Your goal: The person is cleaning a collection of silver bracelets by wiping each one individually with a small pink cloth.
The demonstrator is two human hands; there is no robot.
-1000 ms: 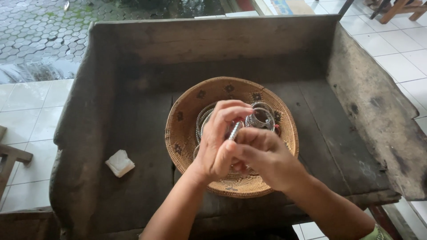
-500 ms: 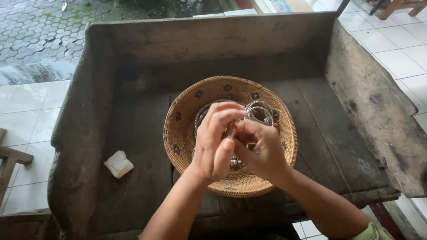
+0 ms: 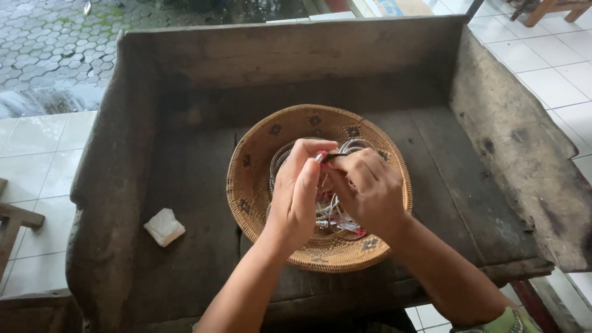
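Beneath both hands (image 3: 333,191), half-hidden silver bangles (image 3: 336,213) in woven basket (image 3: 253,179).

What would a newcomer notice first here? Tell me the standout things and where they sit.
The round woven basket sits mid-table in a worn wooden tray. Over it, the left hand and right hand meet, pinching a small thin piece above silver bangles. A white folded paper lies to the left.

Tan basket (image 3: 256,185), dark flower motifs
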